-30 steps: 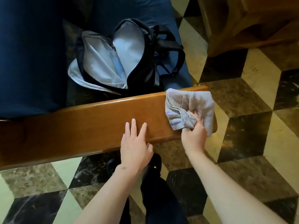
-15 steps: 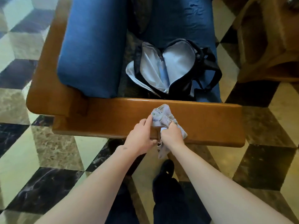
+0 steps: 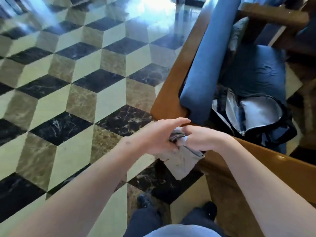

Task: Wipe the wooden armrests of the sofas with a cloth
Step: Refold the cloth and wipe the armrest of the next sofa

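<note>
The grey cloth (image 3: pixel 183 161) is bunched between my two hands and its lower part hangs down over the outer side of the wooden armrest (image 3: pixel 266 161). My right hand (image 3: pixel 200 138) grips the cloth's upper part with curled fingers. My left hand (image 3: pixel 156 136) lies against the cloth from the left, its fingers stretched out straight toward the sofa's back corner. Both hands are at the armrest's rear end, where it meets the wooden back frame (image 3: pixel 171 79).
An open black backpack (image 3: pixel 254 115) lies on the blue seat cushion (image 3: pixel 258 74) beside the blue back cushion (image 3: pixel 201 65). More wooden furniture (image 3: pixel 273 14) stands at the upper right. Polished cube-patterned marble floor (image 3: pixel 82 79) spreads to the left. My legs and shoes (image 3: pixel 210 209) are below.
My hands have slid along the armrest from its front end to its rear corner. The cloth went from spread flat to bunched between both hands. The view swung left.
</note>
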`<action>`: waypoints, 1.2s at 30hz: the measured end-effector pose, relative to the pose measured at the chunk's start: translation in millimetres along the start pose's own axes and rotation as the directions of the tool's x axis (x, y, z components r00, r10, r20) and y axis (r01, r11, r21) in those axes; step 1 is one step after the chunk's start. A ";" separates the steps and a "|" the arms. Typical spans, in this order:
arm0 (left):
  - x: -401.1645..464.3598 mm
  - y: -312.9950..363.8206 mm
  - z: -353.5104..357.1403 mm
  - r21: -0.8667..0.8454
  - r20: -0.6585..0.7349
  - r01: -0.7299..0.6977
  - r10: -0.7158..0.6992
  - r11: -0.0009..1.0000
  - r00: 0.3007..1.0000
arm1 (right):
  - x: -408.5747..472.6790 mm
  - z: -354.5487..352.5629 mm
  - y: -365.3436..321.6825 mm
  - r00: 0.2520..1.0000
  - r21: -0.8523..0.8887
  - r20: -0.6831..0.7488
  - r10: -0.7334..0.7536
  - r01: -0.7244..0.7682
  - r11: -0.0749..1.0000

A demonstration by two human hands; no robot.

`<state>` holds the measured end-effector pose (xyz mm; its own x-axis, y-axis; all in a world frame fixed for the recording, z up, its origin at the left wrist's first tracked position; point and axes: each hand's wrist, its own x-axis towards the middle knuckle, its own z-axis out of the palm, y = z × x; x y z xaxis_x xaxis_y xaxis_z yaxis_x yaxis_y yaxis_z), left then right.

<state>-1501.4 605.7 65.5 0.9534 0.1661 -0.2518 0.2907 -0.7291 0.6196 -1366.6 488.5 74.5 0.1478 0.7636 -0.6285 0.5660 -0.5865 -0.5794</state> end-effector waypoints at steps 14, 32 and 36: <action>-124.0 -134.9 -181.1 -0.339 -0.327 0.162 -0.277 0.927 0.903 | 104.8 -15.8 -235.7 0.944 -0.162 -0.007 -0.331 0.326 0.932; 93.7 -322.9 -411.2 -0.144 -0.228 0.164 -0.194 0.976 0.954 | 381.5 -214.0 -309.1 0.950 -0.017 -0.133 -0.281 0.281 0.959; 163.0 -331.4 -464.6 0.018 -0.256 0.018 -0.013 1.000 0.967 | 417.2 -271.5 -303.3 0.928 0.077 -0.307 -0.211 0.245 0.966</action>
<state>-1404.8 1182.8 164.6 0.9386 0.3395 -0.0614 0.3063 -0.7380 0.6013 -1256.4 1058.3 128.8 0.2667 0.9154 -0.3017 0.5210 -0.4002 -0.7539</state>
